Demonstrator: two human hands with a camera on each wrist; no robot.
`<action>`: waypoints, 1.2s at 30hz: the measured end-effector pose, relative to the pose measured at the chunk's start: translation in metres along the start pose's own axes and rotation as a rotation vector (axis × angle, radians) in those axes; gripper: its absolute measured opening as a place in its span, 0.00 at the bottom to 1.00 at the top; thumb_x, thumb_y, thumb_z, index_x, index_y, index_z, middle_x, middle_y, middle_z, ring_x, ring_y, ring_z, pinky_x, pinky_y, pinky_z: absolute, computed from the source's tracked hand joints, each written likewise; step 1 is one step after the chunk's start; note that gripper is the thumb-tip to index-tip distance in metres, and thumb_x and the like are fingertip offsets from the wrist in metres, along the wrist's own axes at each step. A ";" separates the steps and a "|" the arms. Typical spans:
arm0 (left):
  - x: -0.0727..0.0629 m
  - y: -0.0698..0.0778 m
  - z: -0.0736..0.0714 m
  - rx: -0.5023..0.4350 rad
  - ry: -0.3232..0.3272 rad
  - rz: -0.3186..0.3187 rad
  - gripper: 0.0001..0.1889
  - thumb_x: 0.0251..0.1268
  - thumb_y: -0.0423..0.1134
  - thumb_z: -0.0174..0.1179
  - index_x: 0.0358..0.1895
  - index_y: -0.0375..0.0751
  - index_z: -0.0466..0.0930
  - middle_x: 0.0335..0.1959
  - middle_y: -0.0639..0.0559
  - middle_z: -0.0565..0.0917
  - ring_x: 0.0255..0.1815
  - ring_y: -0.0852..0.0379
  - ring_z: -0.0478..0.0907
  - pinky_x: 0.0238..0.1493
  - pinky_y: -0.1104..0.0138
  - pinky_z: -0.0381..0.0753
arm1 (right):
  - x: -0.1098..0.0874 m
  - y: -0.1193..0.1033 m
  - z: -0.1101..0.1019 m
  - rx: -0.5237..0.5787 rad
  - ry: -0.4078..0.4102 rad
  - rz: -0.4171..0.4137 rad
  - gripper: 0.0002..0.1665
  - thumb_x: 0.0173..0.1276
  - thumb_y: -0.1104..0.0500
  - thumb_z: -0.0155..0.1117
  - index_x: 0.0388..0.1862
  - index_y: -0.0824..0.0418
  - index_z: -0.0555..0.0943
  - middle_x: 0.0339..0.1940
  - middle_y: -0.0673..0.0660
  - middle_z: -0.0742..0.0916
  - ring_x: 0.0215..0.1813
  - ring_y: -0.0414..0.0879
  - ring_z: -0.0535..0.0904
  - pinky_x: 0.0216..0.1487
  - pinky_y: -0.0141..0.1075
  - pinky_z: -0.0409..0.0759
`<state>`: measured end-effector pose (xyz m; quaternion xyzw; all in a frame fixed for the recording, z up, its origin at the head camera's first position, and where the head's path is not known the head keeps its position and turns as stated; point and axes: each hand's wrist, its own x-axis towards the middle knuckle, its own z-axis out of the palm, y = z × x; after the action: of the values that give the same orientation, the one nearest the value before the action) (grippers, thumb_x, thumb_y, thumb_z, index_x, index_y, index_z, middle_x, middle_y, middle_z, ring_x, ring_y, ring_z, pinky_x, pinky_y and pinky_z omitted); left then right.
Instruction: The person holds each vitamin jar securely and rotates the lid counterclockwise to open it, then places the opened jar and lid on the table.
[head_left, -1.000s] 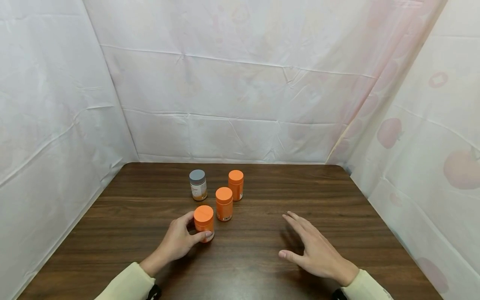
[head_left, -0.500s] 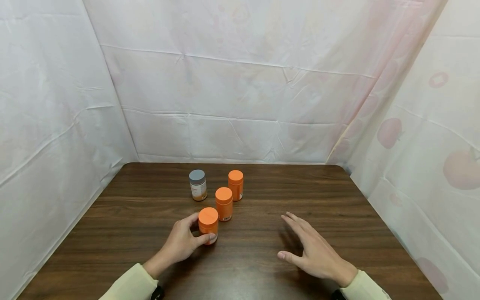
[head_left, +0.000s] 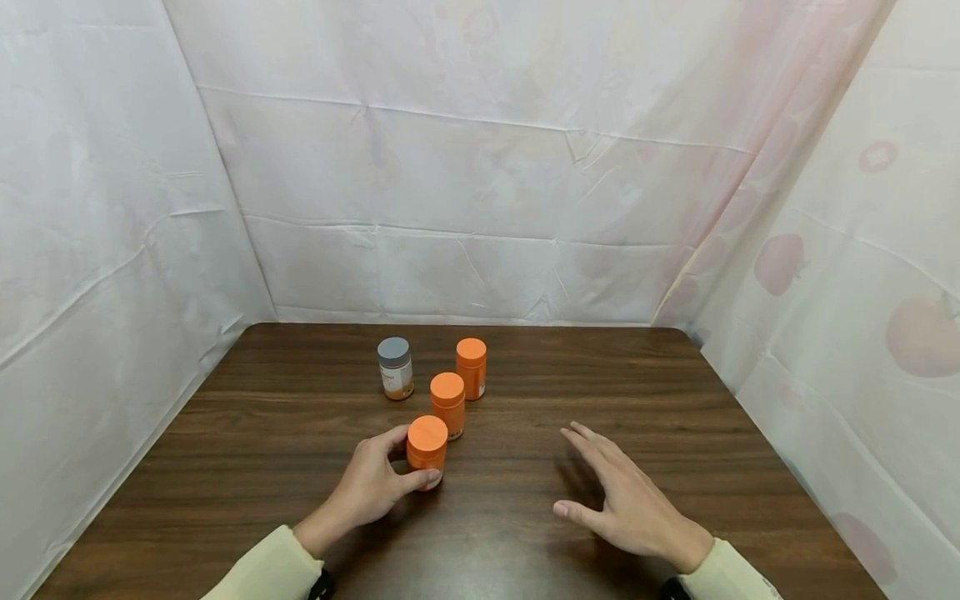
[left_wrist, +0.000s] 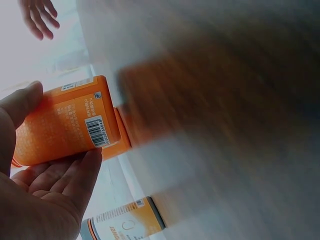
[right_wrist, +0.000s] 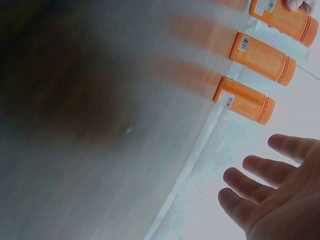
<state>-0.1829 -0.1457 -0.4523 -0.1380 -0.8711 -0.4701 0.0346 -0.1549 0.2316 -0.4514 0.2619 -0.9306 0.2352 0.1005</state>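
Observation:
My left hand (head_left: 375, 479) grips an orange bottle (head_left: 427, 446) with an orange lid, thumb on its near side and fingers behind. In the left wrist view this bottle (left_wrist: 70, 122) shows a barcode label. Just behind it stands a second orange bottle (head_left: 447, 404), partly covered by the held one in the head view. A third orange bottle (head_left: 471, 367) stands farther back to the right. Left of these is a white-and-orange bottle (head_left: 396, 371) with a grey lid. My right hand (head_left: 637, 504) holds nothing, its fingers extended and thumb apart, over the table's right side.
The dark wood-grain table (head_left: 517, 533) has rounded far corners. Pale sheeting (head_left: 465, 167) hangs behind it and along both sides, with faint fruit prints on the right.
My left hand has moved the gripped bottle to the right and slightly nearer, until it overlaps the second orange bottle in the head view. The right hand has hardly moved.

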 end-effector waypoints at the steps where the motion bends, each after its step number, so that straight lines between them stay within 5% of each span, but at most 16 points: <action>1: 0.000 0.000 0.000 -0.003 -0.001 0.005 0.28 0.51 0.40 0.81 0.57 0.48 0.82 0.48 0.57 0.87 0.49 0.57 0.85 0.53 0.57 0.83 | 0.000 0.000 0.000 0.000 0.002 -0.002 0.54 0.65 0.35 0.72 0.84 0.43 0.57 0.82 0.51 0.64 0.77 0.55 0.64 0.64 0.61 0.72; 36: 0.002 0.017 0.016 -0.025 -0.079 0.070 0.30 0.53 0.43 0.80 0.60 0.49 0.81 0.50 0.57 0.87 0.49 0.57 0.85 0.52 0.54 0.83 | 0.007 -0.011 0.006 0.049 0.031 -0.019 0.53 0.64 0.37 0.74 0.83 0.40 0.58 0.80 0.48 0.66 0.77 0.52 0.65 0.63 0.59 0.73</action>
<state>-0.1790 -0.1234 -0.4467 -0.1874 -0.8604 -0.4737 0.0150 -0.1550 0.2174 -0.4506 0.2693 -0.9203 0.2610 0.1109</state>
